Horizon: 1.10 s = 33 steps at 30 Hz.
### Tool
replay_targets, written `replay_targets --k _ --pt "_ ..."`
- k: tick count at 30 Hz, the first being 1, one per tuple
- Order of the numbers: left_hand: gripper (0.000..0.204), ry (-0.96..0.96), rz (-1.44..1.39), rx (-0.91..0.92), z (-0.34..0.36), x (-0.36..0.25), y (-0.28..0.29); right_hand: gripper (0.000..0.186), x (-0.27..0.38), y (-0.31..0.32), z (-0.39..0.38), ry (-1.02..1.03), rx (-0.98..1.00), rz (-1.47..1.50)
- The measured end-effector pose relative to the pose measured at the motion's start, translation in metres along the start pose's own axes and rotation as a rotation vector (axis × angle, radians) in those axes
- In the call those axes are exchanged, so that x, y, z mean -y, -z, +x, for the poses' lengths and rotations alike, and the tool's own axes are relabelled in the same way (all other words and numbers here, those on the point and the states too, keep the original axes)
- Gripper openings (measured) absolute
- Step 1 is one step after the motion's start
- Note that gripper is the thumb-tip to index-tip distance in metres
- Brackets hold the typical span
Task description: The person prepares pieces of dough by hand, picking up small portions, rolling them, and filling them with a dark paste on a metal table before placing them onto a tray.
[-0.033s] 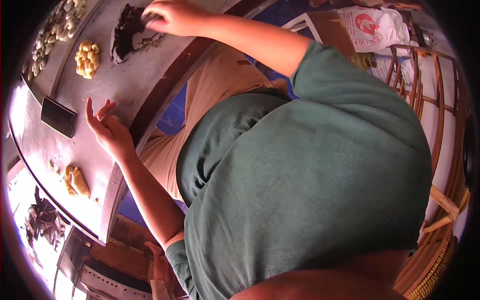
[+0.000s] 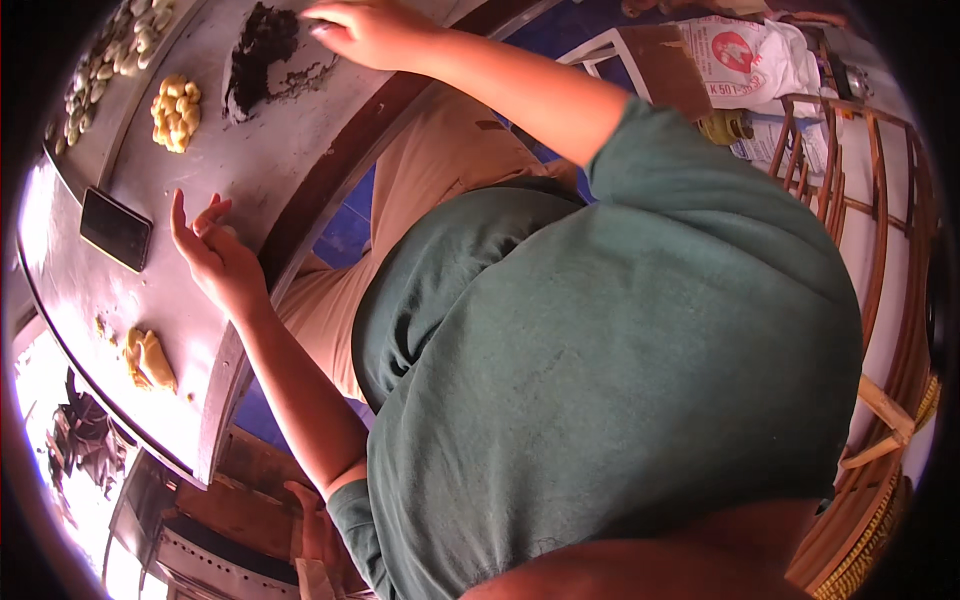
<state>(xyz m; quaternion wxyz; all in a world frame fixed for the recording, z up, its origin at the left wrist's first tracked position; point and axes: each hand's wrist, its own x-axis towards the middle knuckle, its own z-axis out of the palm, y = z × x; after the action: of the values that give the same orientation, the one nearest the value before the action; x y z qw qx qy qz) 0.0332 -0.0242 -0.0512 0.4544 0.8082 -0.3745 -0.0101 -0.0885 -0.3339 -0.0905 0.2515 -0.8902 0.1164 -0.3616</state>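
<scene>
My right hand (image 2: 378,35) is beside a smeared heap of black, crumbly paste (image 2: 262,55) on the metal table. Its fingers are pinched, and a small dark lump (image 2: 318,28) shows at their tips. Over the table's near edge my left hand (image 2: 222,262) is half curled, with the index finger stretched out. A pale bit shows by its bent fingers, too hidden to name. Left of the black paste sits a cluster of yellowish dough balls (image 2: 176,113). A folded yellow dough-like piece (image 2: 148,360) lies nearer the table's left end.
A dark phone (image 2: 116,229) lies on the metal table (image 2: 200,325). Many small pale and greyish pieces (image 2: 118,55) fill a tray at the far left. To the right stand a brown box (image 2: 662,70), a white printed sack (image 2: 750,60) and a wooden rack (image 2: 875,220).
My right hand has moved slightly right, off the black paste, uncovering more of it. My left hand has barely moved.
</scene>
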Motion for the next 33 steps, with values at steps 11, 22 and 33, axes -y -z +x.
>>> replay_targets --k 11,22,33 --pt "0.041 0.072 -0.012 0.042 -0.005 -0.005 0.002 0.035 0.044 -0.023 0.047 -0.287 0.058 -0.423" --pt "0.045 0.001 0.018 -0.012 -0.002 0.001 0.002 0.026 0.038 0.028 0.009 -0.165 0.157 -0.177" --pt "0.053 0.054 0.127 0.039 -0.021 0.030 0.028 0.039 0.017 -0.027 0.015 0.108 0.119 -0.357"
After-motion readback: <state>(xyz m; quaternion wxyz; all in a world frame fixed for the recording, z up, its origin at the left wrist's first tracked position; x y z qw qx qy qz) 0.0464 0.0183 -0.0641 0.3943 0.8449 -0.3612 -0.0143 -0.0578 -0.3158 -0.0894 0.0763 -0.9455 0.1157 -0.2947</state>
